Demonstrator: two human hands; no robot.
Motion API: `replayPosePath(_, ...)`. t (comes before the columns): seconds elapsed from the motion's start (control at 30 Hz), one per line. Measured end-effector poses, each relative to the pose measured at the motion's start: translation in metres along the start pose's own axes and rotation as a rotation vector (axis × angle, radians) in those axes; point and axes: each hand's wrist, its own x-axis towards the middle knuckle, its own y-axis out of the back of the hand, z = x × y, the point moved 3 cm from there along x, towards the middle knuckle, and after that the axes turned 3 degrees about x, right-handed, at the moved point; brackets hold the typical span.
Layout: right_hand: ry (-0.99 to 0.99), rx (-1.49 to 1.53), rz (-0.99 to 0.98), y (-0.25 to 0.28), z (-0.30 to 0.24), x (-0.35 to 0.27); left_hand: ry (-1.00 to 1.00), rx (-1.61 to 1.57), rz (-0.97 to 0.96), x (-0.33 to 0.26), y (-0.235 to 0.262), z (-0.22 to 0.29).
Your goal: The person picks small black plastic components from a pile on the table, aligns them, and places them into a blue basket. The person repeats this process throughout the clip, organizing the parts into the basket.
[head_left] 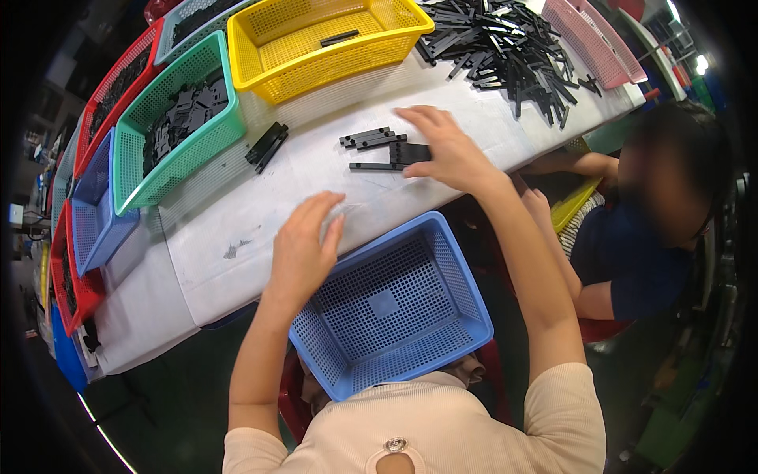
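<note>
My left hand [303,249] is over the table's front edge, its thumb apart from the fingers and nothing in it. Farther right, my right hand [458,154] reaches over a small group of black plastic parts with its fingers spread. Its thumb is at the end of a wide black piece [408,152]; whether it touches the piece I cannot tell. Beside that piece lie several short black bars [371,138] and one longer thin bar [374,167]. Another little stack of black bars [267,147] sits to the left, near the green basket.
A blue basket [477,320] rests on my lap. Along the table stand a yellow basket [332,69] with a black bar in it, a green basket [178,170] of black parts, and red and blue baskets. Black bars are heaped [505,47] at the far right. A person [643,253] sits at right.
</note>
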Motion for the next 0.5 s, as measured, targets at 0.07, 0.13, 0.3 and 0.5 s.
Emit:
replayPosePath(0.07, -0.130, 0.023, -0.023, 0.015, 0.019, -0.018, -0.010, 0.020, 0.047, 0.017, -0.003, -0.015)
replayPosePath(0.13, -0.267, 0.080, -0.082, 0.019, 0.037, -0.032, -0.041, 0.057, 0.076, 0.034, -0.007, -0.027)
replayPosePath(0.3, -0.271, 0.150, -0.080, 0.010, 0.033, -0.026, -0.106, 0.156, 0.073, 0.058, -0.021, -0.036)
replayPosePath(0.5, 0.066, 0.003, 0.038, -0.007, 0.037, -0.015, 0.021, -0.038, 0.050, 0.036, -0.007, -0.018)
